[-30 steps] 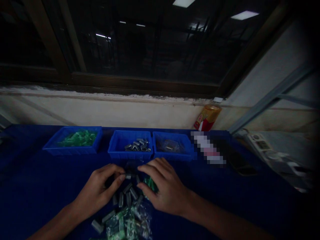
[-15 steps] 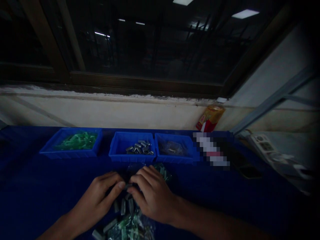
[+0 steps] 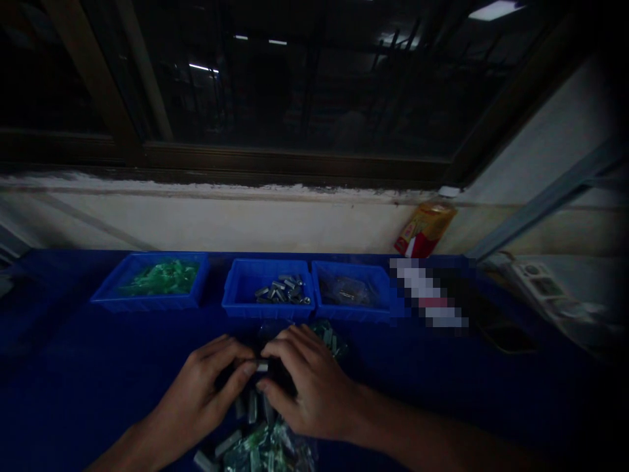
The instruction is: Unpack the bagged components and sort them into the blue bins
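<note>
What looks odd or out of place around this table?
The ledge under the window has a ragged, patchy white edge, as if chipped. The bottle seems to lean right, though the wide view may exaggerate that. Metal pieces lie loose outside the bins, but nothing looks clearly broken.

Finding free room on the dark blue tabletop (image 3: 73, 367) left of the bare left hand (image 3: 211, 380) and right of the bare right hand (image 3: 314, 387), beyond the forearm (image 3: 407, 416). Facing three open blue plastic bins (image 3: 268, 311) in a row ahead (leaving a gap only beside the leftmost). Meeting loose grey metal blocks (image 3: 252, 408) and a crinkled clear plastic bag of green pieces (image 3: 275, 446) low between the wrists.
</note>
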Action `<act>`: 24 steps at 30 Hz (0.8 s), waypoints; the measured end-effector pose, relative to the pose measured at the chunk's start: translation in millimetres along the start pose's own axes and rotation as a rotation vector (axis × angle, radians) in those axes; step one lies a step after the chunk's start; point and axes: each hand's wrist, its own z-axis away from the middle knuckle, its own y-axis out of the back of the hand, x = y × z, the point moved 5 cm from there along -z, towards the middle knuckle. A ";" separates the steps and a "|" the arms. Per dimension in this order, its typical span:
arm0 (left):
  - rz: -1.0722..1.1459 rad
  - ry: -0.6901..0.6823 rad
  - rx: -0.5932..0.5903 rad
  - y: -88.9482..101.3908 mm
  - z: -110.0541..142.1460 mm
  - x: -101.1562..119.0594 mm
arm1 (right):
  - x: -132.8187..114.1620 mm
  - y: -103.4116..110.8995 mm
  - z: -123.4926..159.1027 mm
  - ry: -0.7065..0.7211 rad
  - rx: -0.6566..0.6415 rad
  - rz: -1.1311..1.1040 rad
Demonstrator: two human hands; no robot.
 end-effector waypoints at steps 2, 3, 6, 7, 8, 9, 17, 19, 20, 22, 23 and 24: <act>0.007 0.013 -0.019 -0.9 0.2 -0.2 | -0.7 0.1 0.4 0.014 0.001 0.011; 0.015 0.018 -0.032 -1.5 0.3 -0.2 | -0.7 0.0 0.5 0.021 0.000 0.016; 0.042 0.032 -0.054 -2.2 1.1 0.2 | -0.4 0.7 0.2 0.033 0.002 0.012; 0.043 0.031 -0.044 -1.6 1.5 0.4 | 0.0 1.3 0.0 0.031 0.006 0.006; 0.035 0.024 -0.026 -0.7 1.8 0.8 | 0.3 1.8 -0.2 0.029 0.008 0.000; 0.019 0.015 -0.007 0.1 2.1 1.2 | 0.7 2.0 -0.4 0.025 0.005 -0.005; -0.079 -0.029 -0.012 1.6 0.3 7.0 | 0.4 1.8 -0.9 0.017 -0.011 -0.021; -0.070 -0.013 -0.021 2.5 -0.3 8.4 | 0.1 2.7 -0.7 0.013 0.007 -0.034; -0.066 -0.009 -0.024 2.7 -0.4 8.9 | -0.2 2.8 -0.5 0.015 0.011 -0.035; -0.060 -0.016 -0.028 2.6 -0.5 9.5 | -0.8 2.6 -0.2 0.023 0.015 -0.027; -0.057 -0.022 -0.029 2.2 -0.4 9.4 | -0.9 2.5 -0.1 0.025 0.018 -0.022; -0.055 -0.023 -0.027 2.0 -0.2 8.8 | -0.8 2.5 -0.1 0.025 0.022 -0.019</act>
